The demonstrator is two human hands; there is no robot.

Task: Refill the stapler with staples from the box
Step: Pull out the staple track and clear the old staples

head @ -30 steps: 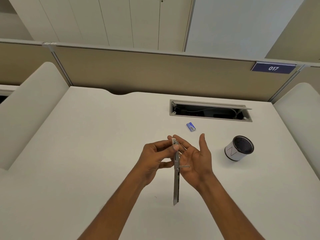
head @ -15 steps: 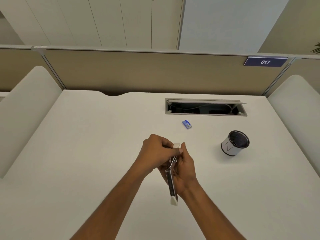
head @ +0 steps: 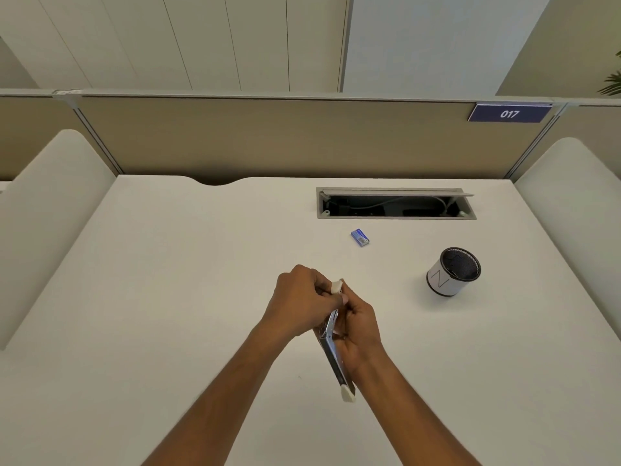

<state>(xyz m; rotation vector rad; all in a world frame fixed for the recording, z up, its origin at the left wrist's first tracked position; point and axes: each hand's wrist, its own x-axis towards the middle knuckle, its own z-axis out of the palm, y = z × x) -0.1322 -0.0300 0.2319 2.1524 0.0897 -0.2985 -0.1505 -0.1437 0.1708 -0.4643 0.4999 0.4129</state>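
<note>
Both of your hands are on the long chrome metal stapler with white plastic end caps (head: 332,351), held just above the white bench (head: 168,297), lower centre of frame. Your left hand (head: 299,297) has its fingers (head: 322,288) curled round the upper end by the white cap. Your right hand (head: 361,327) is wrapped round the middle. The lower end hangs free toward you.

Risks, as I judge them:
- The stapler looks splayed open. If it has a sprung part, it may snap shut on a fingertip if your grip slips.
- The free lower end has no support, so a twist of either hand could swing it into the bench.
- Both hands are busy. To reach for staples you must let go with one, and the stapler may tip or close.
- The staple strip is brittle, so it may break if forced in.

Containers:
- The small blue cardboard staple box (head: 360,237) lies on the bench above the hands, well apart from them. It looks closed, so its contents are hidden.
- The white round pen cup with a black mesh lining (head: 453,274) stands at right of centre, with nothing visible inside.
- The open grey cable recess (head: 396,216), upper right of the bench, holds cables.
</note>
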